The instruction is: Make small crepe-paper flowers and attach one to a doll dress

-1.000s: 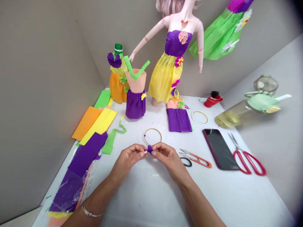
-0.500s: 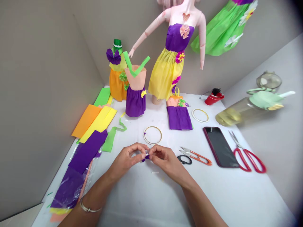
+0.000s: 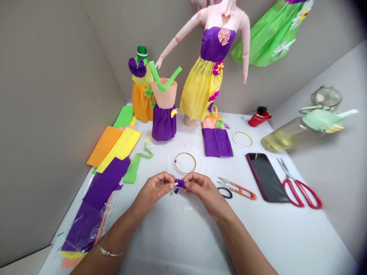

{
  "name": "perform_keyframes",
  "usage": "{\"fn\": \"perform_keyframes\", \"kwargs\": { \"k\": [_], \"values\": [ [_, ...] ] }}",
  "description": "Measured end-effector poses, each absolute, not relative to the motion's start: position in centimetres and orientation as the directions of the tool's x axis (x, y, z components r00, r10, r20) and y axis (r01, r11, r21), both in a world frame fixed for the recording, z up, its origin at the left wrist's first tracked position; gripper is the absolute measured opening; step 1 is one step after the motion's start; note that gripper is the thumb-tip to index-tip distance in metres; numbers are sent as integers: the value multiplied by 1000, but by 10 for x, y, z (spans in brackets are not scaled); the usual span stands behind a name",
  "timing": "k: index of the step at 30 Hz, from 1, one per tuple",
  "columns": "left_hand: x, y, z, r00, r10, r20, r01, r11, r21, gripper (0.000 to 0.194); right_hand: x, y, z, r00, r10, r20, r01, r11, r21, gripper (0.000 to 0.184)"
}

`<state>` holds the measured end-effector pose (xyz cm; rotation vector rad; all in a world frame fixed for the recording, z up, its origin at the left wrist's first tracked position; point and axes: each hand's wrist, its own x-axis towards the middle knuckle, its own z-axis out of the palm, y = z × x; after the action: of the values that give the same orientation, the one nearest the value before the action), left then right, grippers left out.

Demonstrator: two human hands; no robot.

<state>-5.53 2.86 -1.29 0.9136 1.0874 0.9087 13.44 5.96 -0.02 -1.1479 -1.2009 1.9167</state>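
Note:
Between my two hands is a small gathered purple piece, paper or thin cloth, with a short tail hanging below it. My left hand pinches its left end, where a small white bit shows at the fingertips. My right hand pinches the other end between thumb and fingers. Just beyond my fingertips lies a bangle with a tiny purple bit on its left side. A thin white strip rests on the table below my hands. To the right lie orange thread snips and a black ring-shaped handle.
Coloured sheets and a green strip lie left. Behind stand a doll, a dressed bottle and a small purple-skirted dress. A phone, red scissors, a water bottle and a red bucket are right.
My fingers have shifted slightly upward and apart, so more of the gathered purple piece shows between them. Its tail now hangs lower. The surrounding things have stayed in place.

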Motion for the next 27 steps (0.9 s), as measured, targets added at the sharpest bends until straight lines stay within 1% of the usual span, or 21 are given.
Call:
{"fn": "perform_keyframes", "kwargs": {
  "k": [4, 11, 14, 20, 27],
  "values": [
    [-53, 27, -17, 177, 928, -328, -196, 360, 912, 14, 133, 59, 0, -451, 806, -383, -109, -476, -872, 13],
    [-51, 28, -18, 155, 938, -310, -226, 340, 913, 14, 130, 59, -2, -448, 812, -374, -144, -478, -866, 12],
    [-51, 28, -18, 146, 940, -309, -216, 335, 917, 14, 129, 59, -2, -431, 827, -360, -124, -450, -885, 13],
    [-50, 28, -15, 169, 937, -305, -188, 335, 923, 14, 129, 58, -6, -407, 868, -286, -83, -347, -934, 11],
    [-52, 27, -19, 159, 938, -308, -170, 333, 928, 14, 129, 58, -4, -404, 874, -270, -82, -329, -941, 10]
  ]
}}
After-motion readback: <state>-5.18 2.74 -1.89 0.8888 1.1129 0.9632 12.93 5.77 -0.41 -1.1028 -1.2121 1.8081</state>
